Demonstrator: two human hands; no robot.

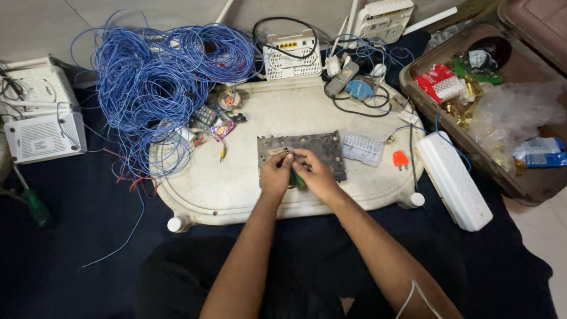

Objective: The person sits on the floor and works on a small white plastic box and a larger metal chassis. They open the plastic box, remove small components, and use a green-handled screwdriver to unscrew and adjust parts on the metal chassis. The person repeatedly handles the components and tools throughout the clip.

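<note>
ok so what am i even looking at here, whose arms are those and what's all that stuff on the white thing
There is one picture, taken by a camera worn on a person's head and looking down, so the two bare arms are that person's own. They sit at a low white tray on a dark cloth. Both hands meet over a dark, worn metal plate lying on the tray. The left hand pinches something small at the plate; what it is cannot be told. The right hand grips a tool with a green handle, its tip hidden. To the left lies a big tangle of blue wire. Beside the plate are a small clear box and an orange plug. White routers stand behind, a white power strip to the right, and an open case of packets beyond it.
</note>
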